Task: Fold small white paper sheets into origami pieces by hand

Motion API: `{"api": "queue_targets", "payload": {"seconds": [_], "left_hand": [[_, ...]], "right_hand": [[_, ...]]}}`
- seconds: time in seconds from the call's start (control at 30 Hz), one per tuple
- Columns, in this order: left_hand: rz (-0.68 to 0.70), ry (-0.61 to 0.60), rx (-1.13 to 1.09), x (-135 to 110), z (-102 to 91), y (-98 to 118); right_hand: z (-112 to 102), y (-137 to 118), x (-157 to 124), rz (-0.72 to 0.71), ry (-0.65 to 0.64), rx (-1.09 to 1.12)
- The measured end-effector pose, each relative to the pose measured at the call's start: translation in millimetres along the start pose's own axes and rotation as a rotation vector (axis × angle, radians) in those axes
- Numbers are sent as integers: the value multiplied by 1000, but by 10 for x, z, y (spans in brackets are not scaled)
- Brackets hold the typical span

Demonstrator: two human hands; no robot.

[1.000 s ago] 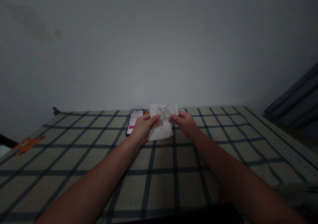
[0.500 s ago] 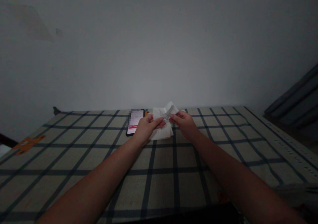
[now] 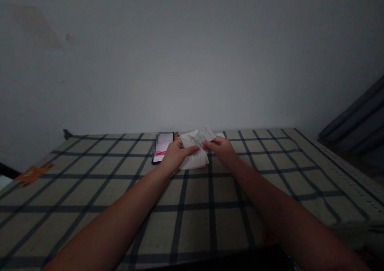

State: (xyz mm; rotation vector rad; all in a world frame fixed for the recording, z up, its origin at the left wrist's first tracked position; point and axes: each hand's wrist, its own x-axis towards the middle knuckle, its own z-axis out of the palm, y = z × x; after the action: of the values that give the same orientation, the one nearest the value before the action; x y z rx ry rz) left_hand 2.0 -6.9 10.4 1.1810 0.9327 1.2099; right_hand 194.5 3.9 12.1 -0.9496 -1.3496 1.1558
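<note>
A white printed slip of paper, creased and partly folded, is held just above the checked cloth near the far wall. My left hand pinches its left side between thumb and fingers. My right hand pinches its right side, fingertips meeting the left hand's over the paper. The lower part of the paper rests on the cloth. A phone with a lit screen lies flat just left of my left hand.
The grey cloth with dark grid lines covers the whole surface up to a bare grey wall. An orange patch shows at the left edge. Dark slanted boards lean at the right.
The paper's upper flap has been folded down and flattened; it stood taller a second ago. My hands have drawn slightly closer together. The phone has not moved.
</note>
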Motion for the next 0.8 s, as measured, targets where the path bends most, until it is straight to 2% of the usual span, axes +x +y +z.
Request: {"api": "queue_targets", "payload": {"seconds": [0.13, 0.23, 0.33, 0.43, 0.5, 0.67, 0.8], "left_hand": [[51, 20, 186, 29, -63, 15], [102, 0, 303, 59, -94, 7], [170, -57, 317, 78, -95, 2], [186, -92, 314, 70, -76, 19], [181, -90, 317, 55, -61, 35], [148, -74, 343, 37, -53, 28], [138, -106, 316, 36, -50, -6]], "right_hand": [[-36, -8, 6, -30, -51, -80], [-78, -12, 22, -123, -106, -193], [-92, 1, 32, -190, -149, -241], [-72, 21, 25, -183, -200, -139], [-58, 23, 17, -193, -225, -148], [-69, 9, 17, -302, -219, -314], [-107, 21, 38, -339, -214, -434]]}}
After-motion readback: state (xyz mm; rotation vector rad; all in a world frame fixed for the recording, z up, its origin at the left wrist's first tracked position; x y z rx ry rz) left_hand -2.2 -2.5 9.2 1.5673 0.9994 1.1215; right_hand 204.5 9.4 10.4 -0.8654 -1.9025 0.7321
